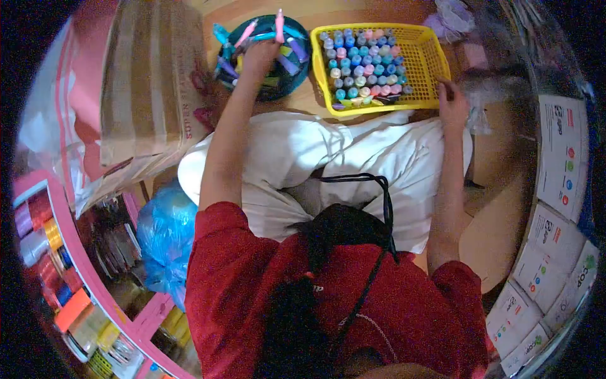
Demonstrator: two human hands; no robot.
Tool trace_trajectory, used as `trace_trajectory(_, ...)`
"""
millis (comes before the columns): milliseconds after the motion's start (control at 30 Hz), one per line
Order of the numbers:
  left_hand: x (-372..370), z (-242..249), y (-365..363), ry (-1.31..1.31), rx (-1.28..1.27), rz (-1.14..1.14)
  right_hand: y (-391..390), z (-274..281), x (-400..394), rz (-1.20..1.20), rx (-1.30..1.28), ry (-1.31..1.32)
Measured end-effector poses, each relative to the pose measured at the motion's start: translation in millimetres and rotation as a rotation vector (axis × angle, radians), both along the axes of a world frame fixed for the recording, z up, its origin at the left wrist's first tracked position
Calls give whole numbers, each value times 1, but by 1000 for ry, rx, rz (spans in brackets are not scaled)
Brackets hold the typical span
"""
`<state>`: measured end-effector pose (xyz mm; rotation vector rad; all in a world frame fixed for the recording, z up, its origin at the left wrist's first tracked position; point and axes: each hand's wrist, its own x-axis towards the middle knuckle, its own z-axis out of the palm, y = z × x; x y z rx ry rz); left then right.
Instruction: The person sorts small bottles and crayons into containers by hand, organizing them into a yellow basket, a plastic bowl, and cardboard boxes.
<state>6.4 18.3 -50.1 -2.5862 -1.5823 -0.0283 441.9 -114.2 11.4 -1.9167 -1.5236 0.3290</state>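
My left hand (257, 60) reaches into a round teal basin (302, 79) among loose pens; its fingers are partly hidden there. Close to the fingertips a pink pen (279, 26) stands up, and purple pens (288, 65) lie around. I cannot make out whether the hand holds one. To the right is a yellow plastic basket (320, 71), with rows of pens (366, 62) standing on end, their blue, grey, teal and pink ends up. Several more lie along its near side. My right hand (452, 102) curls its fingers at the basket's right rim.
A big cardboard box (142, 82) stands at the left, with a blue plastic bag (167, 234) below it. A pink shelf (120, 316) holds colored rolls. White printed boxes (558, 158) are stacked at the right. A pale plastic bag (451, 19) lies beyond the basket.
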Motion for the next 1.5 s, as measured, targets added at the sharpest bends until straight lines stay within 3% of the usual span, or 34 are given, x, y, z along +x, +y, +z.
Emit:
trace_trajectory(67,3,-6,6,-121,-76,9,3,-12,8,-23,2,-97)
trace_trajectory(100,3,-4,7,18,6,-79,2,-15,9,-34,4,-144)
trace_trajectory(133,3,-1,10,96,26,-109,-3,3,-4,-12,56,34)
trace_trajectory(167,2,2,13,176,47,-137,-4,4,-5,-26,34,40)
trace_trajectory(200,2,4,18,271,-29,-144,-2,3,-5,-37,15,48)
trace_trajectory(367,6,9,26,289,-26,-211,0,-2,-2,-30,-14,185)
trace_trajectory(433,-1,-4,35,316,-29,-232,3,-12,3,-15,39,45)
trace_trajectory(467,-5,-10,36,280,18,-249,4,-16,6,-7,66,-25)
trace_trajectory(567,-5,2,23,69,115,-340,3,-14,3,15,92,83)
trace_trajectory(667,-12,5,13,-255,-37,-125,3,-11,3,-6,-33,164)
trace_trajectory(767,-1,38,-7,-446,-273,214,4,-13,6,-106,24,10)
trace_trajectory(800,3,44,-14,-505,-170,210,9,-16,9,-124,144,-113)
trace_trajectory(1033,12,70,-71,-957,-124,130,8,-21,8,-261,126,-451)
trace_trajectory(1100,5,56,-81,-787,-112,274,10,-24,12,-213,92,-476)
trace_trajectory(1200,5,49,-99,-688,-228,329,16,-20,8,-197,-457,-198)
trace_trajectory(1300,4,30,-107,-438,-27,328,9,0,-2,-143,-509,-206)
trace_trajectory(1333,3,32,-112,-578,120,237,10,-5,0,-150,-456,-251)
trace_trajectory(1500,20,75,-170,-357,-53,364,10,-25,7,-144,-271,-278)
